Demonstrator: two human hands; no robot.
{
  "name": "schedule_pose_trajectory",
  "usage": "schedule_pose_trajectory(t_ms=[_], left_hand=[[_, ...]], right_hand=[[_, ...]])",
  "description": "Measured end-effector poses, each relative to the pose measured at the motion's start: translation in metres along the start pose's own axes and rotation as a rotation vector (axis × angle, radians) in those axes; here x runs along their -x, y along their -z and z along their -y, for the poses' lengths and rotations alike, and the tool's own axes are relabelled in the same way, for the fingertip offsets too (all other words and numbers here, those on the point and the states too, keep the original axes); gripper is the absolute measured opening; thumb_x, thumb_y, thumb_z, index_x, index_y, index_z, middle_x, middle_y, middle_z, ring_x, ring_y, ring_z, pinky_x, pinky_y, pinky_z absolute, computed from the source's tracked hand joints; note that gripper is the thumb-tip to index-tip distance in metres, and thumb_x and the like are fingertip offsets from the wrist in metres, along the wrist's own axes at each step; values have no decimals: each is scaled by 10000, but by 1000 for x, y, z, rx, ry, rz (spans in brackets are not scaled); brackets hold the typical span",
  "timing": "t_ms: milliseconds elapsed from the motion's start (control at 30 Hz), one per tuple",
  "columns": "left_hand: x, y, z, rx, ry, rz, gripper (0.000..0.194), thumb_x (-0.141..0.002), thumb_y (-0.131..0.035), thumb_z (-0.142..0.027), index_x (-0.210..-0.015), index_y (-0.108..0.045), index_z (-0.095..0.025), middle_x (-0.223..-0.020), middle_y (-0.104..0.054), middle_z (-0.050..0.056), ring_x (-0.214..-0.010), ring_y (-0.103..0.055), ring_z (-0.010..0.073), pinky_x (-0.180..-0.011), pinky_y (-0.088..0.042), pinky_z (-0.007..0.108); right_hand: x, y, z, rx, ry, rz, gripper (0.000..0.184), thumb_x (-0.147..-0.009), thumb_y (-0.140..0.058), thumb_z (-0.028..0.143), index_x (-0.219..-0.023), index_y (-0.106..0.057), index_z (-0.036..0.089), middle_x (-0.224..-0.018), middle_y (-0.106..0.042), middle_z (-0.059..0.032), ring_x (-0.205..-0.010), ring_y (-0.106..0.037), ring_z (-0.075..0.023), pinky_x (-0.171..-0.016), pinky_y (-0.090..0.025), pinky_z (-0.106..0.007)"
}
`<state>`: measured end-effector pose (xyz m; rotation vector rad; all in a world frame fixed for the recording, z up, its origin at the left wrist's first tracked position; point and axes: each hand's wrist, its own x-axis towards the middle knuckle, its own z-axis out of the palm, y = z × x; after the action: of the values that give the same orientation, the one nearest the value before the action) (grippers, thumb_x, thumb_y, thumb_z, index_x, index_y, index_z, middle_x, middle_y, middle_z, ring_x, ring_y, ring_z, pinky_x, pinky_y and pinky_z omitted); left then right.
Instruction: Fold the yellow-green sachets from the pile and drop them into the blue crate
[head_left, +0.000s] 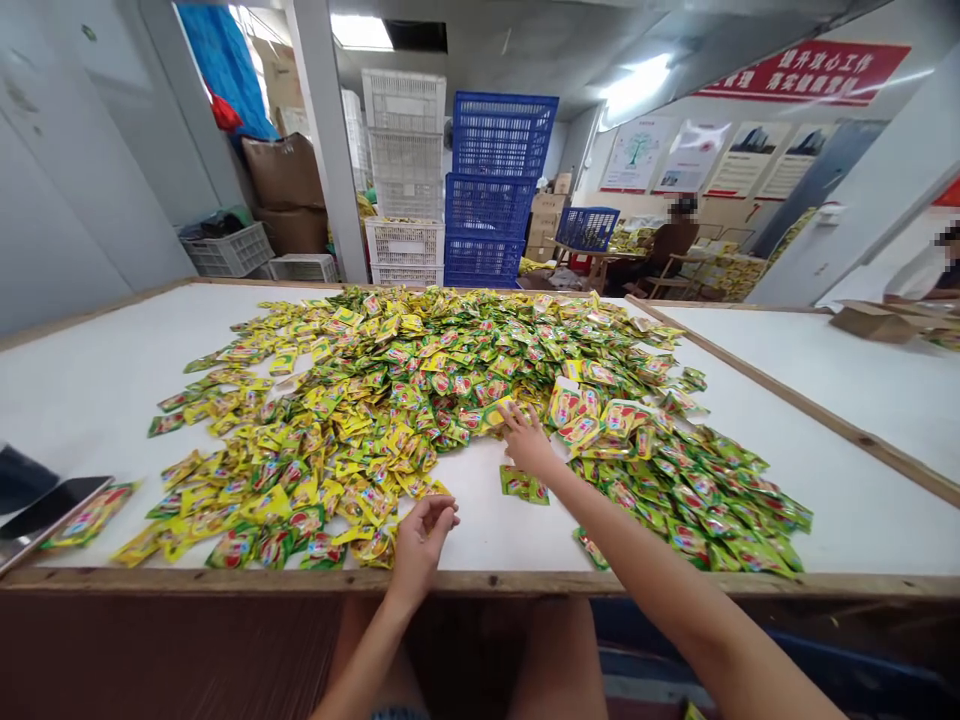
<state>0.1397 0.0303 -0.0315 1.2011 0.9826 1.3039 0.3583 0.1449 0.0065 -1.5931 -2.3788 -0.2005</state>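
Note:
A broad heap of small yellow and green snack packets (450, 375) covers the middle of the white table. My right hand (527, 440) reaches to the near side of the heap, fingers spread, with the fingertips at a yellow packet (495, 412); no grip on it shows. Just below that hand a green packet (523, 485) lies apart on the table. My left hand (421, 540) is at the table's front edge, fingers curled in toward the thumb and nothing visible in them, beside the yellow packets. Larger flat packs (577, 405) lie right of my right hand.
A phone (64, 505) lies at the left front. Wooden strips (787, 400) edge and divide the white table (484, 525). Behind stand stacked white crates (405, 160) and blue crates (491, 205). A person (675, 240) sits farther back; another is partly visible at far right.

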Motion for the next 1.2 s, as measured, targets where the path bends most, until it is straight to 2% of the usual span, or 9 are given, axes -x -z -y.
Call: schedule_pose_trajectory(t_ms=[200,367,467,567,667,767,867,1033,1200], left_hand=[[-6,-6,3,80,26,-21,315,-733,-633,-365,-962,-600,-151,-906,-656,90,-850,-634,208,-781,-505,343],[-14,-12,-7,304,178,74,470,-706,-657,-361,-1107,-561,-134,-1109,-630,151,-1020,-595,262,-853,-478,376],[-21,-1,-27,429,206,2,487,-690,-669,-361,-1107,-569,-130,-1013,-678,133,-965,-623,266,-803,-503,378],[-27,23,-46,412,77,-261,513,-630,-720,-355,-1080,-587,-146,-900,-709,79,-887,-651,245,-783,-512,367],[-27,48,-54,359,4,-436,565,-586,-755,-353,-1083,-584,-146,-868,-711,59,-862,-658,230,-812,-502,366],[-19,62,-53,314,26,-471,567,-592,-753,-362,-1088,-578,-150,-846,-710,54,-833,-665,224,-810,-506,372],[-11,62,-45,277,70,-439,532,-607,-743,-359,-1073,-588,-152,-821,-712,52,-817,-668,227,-783,-519,366],[-6,37,-28,268,167,-309,522,-609,-742,-356,-1051,-602,-116,-823,-716,81,-789,-672,234,-745,-525,356],[-9,11,-20,214,171,-159,508,-631,-721,-380,-1053,-609,-120,-850,-718,88,-779,-676,233,-758,-511,360]], right_hand=[[51,23,14,-178,-87,-102,229,-822,-506,203,-1008,-638,228,-1197,-552,-105,-1124,-473,-286,-990,-259,-531],[85,34,84,-959,-122,21,218,-850,-489,358,-842,-649,210,-832,-661,-26,-803,-601,-185,-723,-471,-307],[60,25,121,-1025,-87,3,246,-856,-469,379,-761,-601,195,-805,-639,-18,-764,-580,-163,-701,-462,-281],[9,9,141,-753,-79,-186,224,-856,-472,371,-954,-590,207,-1127,-561,-74,-1070,-483,-208,-906,-374,-353],[-34,-10,150,-431,-5,-102,363,-832,-497,433,-1150,-526,260,-1352,-388,-67,-1273,-256,-271,-1004,-229,-462],[-40,-28,146,-283,52,68,382,-804,-527,474,-1129,-548,275,-1346,-406,-59,-1270,-243,-296,-989,-220,-503],[-4,-34,125,-318,55,72,372,-774,-579,445,-1100,-575,268,-1308,-448,-66,-1199,-340,-282,-952,-284,-466],[74,-11,74,-472,21,44,269,-794,-566,432,-1018,-620,293,-1272,-486,-28,-1143,-415,-246,-962,-263,-448],[86,13,46,-477,-199,-57,198,-845,-504,385,-878,-628,233,-1069,-601,-42,-1038,-494,-214,-902,-306,-394]])
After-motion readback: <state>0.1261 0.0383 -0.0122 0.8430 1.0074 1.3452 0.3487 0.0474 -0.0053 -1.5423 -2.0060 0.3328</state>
